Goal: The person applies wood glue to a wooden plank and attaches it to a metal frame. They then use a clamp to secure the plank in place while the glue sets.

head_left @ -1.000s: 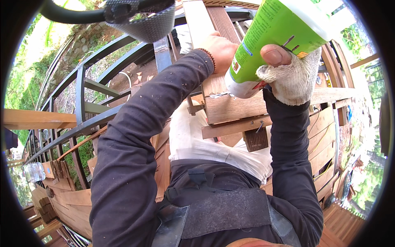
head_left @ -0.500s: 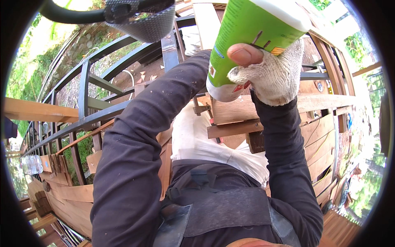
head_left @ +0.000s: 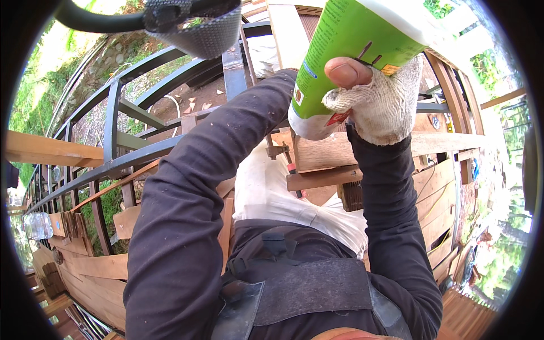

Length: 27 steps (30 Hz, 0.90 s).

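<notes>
My right hand (head_left: pixel 385 105), in a white knit glove with the thumb tip bare, is closed round a large green and white plastic bottle (head_left: pixel 340 62). The bottle is tilted, its white end up to the right. My left forearm (head_left: pixel 243 107), in a dark sleeve, reaches up to the bottle's left side. The bottle hides my left hand, so its fingers and any grip do not show. Below the bottle lies a thick wooden beam (head_left: pixel 323 153), with a metal clamp (head_left: pixel 276 150) at its left end.
A dark metal railing frame (head_left: pixel 113 122) runs along the left. A wooden plank (head_left: pixel 56 150) juts in there, above a clear plastic jug (head_left: pixel 38 225). Wooden boards (head_left: pixel 436 190) line the right side. A grey mesh-covered piece on a black tube (head_left: pixel 195 28) hangs at the upper left.
The bottle and my right hand have shifted slightly to the right in the picture. My grip on the bottle looks the same.
</notes>
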Motion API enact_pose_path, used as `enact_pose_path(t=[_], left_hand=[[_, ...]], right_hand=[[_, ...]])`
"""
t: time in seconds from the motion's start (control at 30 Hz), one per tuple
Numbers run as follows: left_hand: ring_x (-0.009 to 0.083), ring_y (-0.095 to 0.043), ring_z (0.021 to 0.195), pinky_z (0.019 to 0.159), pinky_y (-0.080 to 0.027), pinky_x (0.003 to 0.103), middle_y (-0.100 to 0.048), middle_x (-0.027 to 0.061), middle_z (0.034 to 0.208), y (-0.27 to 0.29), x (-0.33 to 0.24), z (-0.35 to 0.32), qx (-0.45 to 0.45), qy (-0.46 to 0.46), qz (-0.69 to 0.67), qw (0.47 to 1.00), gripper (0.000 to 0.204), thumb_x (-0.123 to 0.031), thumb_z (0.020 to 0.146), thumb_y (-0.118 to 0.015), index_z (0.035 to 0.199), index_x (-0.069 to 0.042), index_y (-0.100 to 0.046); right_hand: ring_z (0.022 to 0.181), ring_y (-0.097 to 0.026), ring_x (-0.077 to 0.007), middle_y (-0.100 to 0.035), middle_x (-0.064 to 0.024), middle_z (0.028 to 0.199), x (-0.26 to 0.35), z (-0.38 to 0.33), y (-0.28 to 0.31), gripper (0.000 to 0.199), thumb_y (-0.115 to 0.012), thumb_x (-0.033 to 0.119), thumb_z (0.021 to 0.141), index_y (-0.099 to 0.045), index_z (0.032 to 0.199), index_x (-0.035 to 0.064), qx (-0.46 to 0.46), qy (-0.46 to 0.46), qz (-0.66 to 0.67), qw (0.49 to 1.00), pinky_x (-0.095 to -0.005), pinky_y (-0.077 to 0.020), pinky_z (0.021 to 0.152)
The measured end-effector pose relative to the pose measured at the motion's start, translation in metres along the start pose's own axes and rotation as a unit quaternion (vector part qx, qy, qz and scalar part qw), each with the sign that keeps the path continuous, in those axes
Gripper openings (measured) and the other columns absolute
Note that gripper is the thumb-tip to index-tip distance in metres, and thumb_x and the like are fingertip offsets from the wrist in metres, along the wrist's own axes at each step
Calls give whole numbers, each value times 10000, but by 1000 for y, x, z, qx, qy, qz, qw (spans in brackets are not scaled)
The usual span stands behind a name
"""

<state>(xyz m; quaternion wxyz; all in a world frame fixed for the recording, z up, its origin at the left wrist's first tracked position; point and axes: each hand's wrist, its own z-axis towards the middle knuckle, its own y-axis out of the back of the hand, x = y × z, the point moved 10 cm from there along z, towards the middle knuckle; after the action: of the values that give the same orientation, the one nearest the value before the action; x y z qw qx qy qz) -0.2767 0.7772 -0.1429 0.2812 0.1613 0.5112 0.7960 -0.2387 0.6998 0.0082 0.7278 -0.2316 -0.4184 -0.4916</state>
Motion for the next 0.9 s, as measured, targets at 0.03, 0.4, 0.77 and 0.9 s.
enact_pose_path(t=[0.03,0.4,0.77,0.9], left_hand=[[292,-711,880,956,-439,428,-751,116,885,-2,1,5,1,1,1,1000,250,-307,799,-704,982,-138,-728],[295,-710,879,957,-440,430,-750,112,883,-16,14,22,22,2,-17,1000,248,-305,793,-707,973,-137,-729],[297,-709,878,958,-442,433,-748,109,882,-21,10,22,64,-20,-32,997,245,-304,787,-710,964,-135,-730],[298,-709,877,959,-442,434,-748,107,882,-16,3,20,90,-33,-27,995,245,-303,785,-711,961,-135,-730]], right_hand=[[812,-715,-174,-732,-90,934,-4,-1,3,599,-936,30,615,-651,1138,-35,-7,-2,7,1000,-315,-608,716],[800,-705,-183,-721,-70,934,-15,-11,38,469,-908,97,711,-664,1100,5,-87,52,59,993,-322,-594,707],[777,-700,-184,-720,-64,923,-22,-11,51,400,-908,158,756,-688,1060,20,-80,43,68,993,-327,-589,687],[768,-702,-185,-722,-66,918,-19,-14,61,402,-911,161,753,-692,1058,18,-98,53,60,992,-328,-590,681]])
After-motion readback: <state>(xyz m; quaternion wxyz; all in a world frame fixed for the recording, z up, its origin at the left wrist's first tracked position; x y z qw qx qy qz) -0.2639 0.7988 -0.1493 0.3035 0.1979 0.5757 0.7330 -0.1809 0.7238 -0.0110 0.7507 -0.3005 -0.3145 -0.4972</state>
